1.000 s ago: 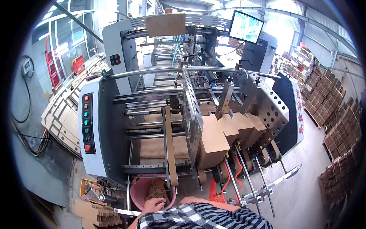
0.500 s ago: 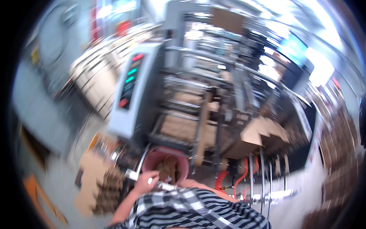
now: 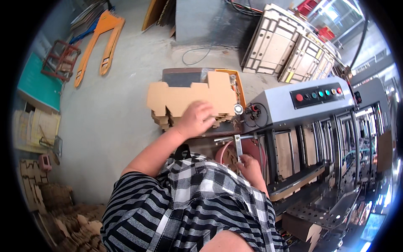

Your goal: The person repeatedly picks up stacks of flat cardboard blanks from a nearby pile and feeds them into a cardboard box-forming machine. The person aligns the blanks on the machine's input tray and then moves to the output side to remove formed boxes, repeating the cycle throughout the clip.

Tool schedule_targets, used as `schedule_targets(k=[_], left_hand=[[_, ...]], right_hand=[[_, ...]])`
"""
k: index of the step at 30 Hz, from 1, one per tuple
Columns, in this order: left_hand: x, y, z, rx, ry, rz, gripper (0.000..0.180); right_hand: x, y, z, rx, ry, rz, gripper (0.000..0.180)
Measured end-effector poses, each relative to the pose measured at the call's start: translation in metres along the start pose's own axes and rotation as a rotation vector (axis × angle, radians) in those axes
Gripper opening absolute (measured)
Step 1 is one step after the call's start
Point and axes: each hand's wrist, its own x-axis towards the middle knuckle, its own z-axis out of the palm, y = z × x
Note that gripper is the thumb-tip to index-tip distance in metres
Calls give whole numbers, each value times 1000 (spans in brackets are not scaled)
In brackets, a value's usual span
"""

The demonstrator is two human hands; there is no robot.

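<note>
A stack of flat brown cardboard blanks [image 3: 189, 98] lies on a low orange-edged cart [image 3: 235, 84] beside a machine. My left hand [image 3: 196, 119] rests on the near edge of that stack, fingers curled over the top blanks. My right hand [image 3: 251, 166] is lower down at the machine's front. It is closed around the foot of a short upright metal bar [image 3: 238, 147], next to a pink bucket [image 3: 224, 150]. My checked and striped shirt hides the lower forearms.
A grey control box with coloured buttons [image 3: 317, 95] tops the machine frame [image 3: 302, 159] on the right. Wooden die boards [image 3: 287, 46] lean behind it. An orange pallet jack [image 3: 98, 44] lies on the concrete floor, and cardboard scraps [image 3: 63, 214] pile up at lower left.
My head has swung left and down, away from the machine's feed section toward the floor. My left arm has come into view and reached onto the cardboard stack. My right hand stays by the bucket.
</note>
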Motion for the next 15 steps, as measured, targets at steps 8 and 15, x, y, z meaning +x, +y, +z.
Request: schedule_targets(k=[8, 15], left_hand=[[-38, -145, -62, 459, 45, -531, 44], [-13, -185, -33, 608, -210, -692, 64]], right_hand=[[120, -65, 22, -183, 72, -244, 52], [179, -81, 62, -484, 15, -207, 68]])
